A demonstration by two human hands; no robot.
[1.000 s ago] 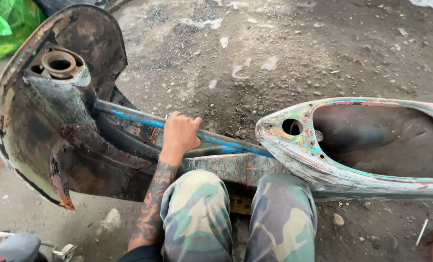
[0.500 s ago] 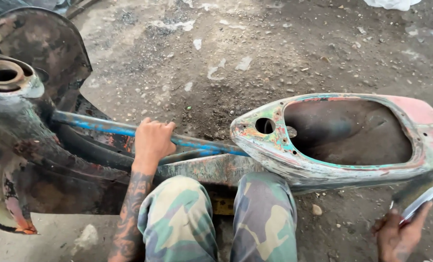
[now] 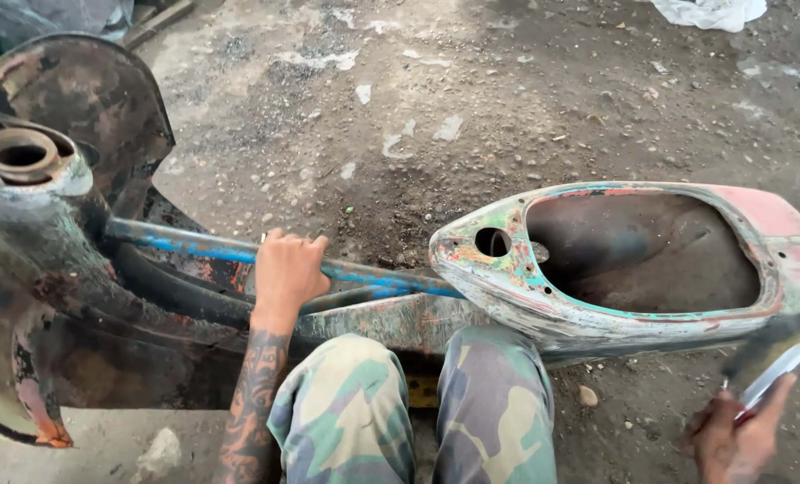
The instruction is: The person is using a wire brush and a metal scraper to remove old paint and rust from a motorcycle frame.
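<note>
Left hand (image 3: 285, 269): fingers curled over the blue tube (image 3: 194, 244), clenched around it from above, knuckles toward the camera. Tattooed forearm runs down from the wrist to the lower edge of the view.

Blue tube: lies nearly level, slightly lower at its right end, running from the dark steering column on the left to the nose of the body shell on the right. Paint chipped, rust showing through.

Right hand (image 3: 733, 439): at the lower right corner, fingers closed on a curved metal strip (image 3: 781, 372) that arcs up and right out of the picture. The strip is blurred; its kind cannot be told.

Scooter frame (image 3: 68, 296): old, rusted, lying across the view. Front leg shield (image 3: 86, 99) stands at upper left, with the open steering tube (image 3: 19, 154) just below it. Rear body shell (image 3: 615, 260) lies at right, hollow side up, paint worn to patches of green, orange and pink, with a round hole (image 3: 492, 240) near its nose.

Knees in camouflage trousers (image 3: 418, 412) press against the frame's near side, between the two hands.

Ground (image 3: 471, 99): gritty concrete with pale flakes; white crumpled sheet (image 3: 709, 11) at the top right edge.
</note>
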